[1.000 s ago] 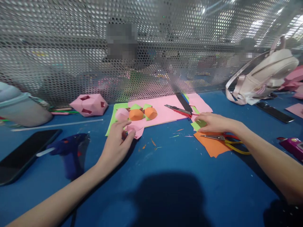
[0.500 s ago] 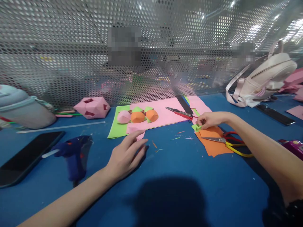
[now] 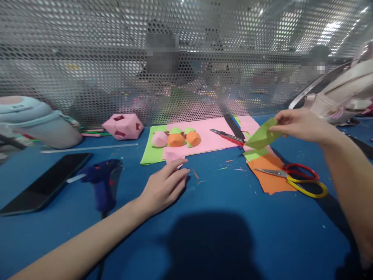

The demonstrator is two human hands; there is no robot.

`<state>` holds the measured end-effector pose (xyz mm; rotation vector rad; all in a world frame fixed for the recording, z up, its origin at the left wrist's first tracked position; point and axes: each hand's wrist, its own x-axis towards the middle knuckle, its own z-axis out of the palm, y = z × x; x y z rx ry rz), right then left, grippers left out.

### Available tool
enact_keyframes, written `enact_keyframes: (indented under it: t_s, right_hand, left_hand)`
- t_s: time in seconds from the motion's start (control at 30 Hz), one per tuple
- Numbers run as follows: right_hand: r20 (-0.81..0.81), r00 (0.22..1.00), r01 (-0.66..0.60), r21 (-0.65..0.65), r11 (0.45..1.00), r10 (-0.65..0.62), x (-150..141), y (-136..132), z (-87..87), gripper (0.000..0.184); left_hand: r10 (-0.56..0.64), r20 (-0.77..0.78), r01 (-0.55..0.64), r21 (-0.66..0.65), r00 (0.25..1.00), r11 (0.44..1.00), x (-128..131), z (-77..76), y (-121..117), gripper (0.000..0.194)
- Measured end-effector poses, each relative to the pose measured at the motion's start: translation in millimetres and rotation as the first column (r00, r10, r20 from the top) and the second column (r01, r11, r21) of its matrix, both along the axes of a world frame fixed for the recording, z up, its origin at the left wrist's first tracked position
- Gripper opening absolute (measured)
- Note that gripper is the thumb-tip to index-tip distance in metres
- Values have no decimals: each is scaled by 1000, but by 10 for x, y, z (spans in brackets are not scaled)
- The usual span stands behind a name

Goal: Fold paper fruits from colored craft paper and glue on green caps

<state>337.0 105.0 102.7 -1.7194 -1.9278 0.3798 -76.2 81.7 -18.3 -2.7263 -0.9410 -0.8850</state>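
Above the right side of the blue tabletop [image 3: 210, 210], the right hand [image 3: 305, 123] has a thin, flat piece of green paper [image 3: 260, 136] pinched by one end between thumb and fingertips, the fingers nearly closed. The paper slants down from them, over a smaller light-green paper scrap [image 3: 258, 154] and the orange paper sheets [image 3: 271, 185]; whether its low edge touches anything, I cannot tell. It should be almost weightless, somewhat stiff but easily bent or creased, and not very slippery, so a light pinch near an edge or corner ought to suit it, with no squeeze across the middle. Red-and-yellow-handled scissors [image 3: 284, 174] lie across the orange sheets. The left hand [image 3: 161, 188] rests palm down, fingers loosely spread and a little bent, gripping nothing visible, its fingertips close by a folded pink paper piece [image 3: 174, 156]; contact is unclear.
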Motion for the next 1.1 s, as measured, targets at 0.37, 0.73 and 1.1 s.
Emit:
enact_keyframes:
  t_s: [0.37, 0.73, 1.1]
  right_hand:
    - [-158, 944, -177, 497, 849, 289, -955, -535, -62, 16]
    - [638, 590, -804, 405, 435, 496, -1636, -734, -1018, 24]
    - [519, 607, -795, 392, 463, 602, -1555, -662, -1153, 20]
  left_hand:
    - [188, 420, 223, -749, 888, 624, 249, 336, -249, 21]
    - [622, 533, 693, -721, 574, -23, 449, 274, -484, 43]
    - [615, 546, 654, -754, 569, 64, 437, 222, -478, 39]
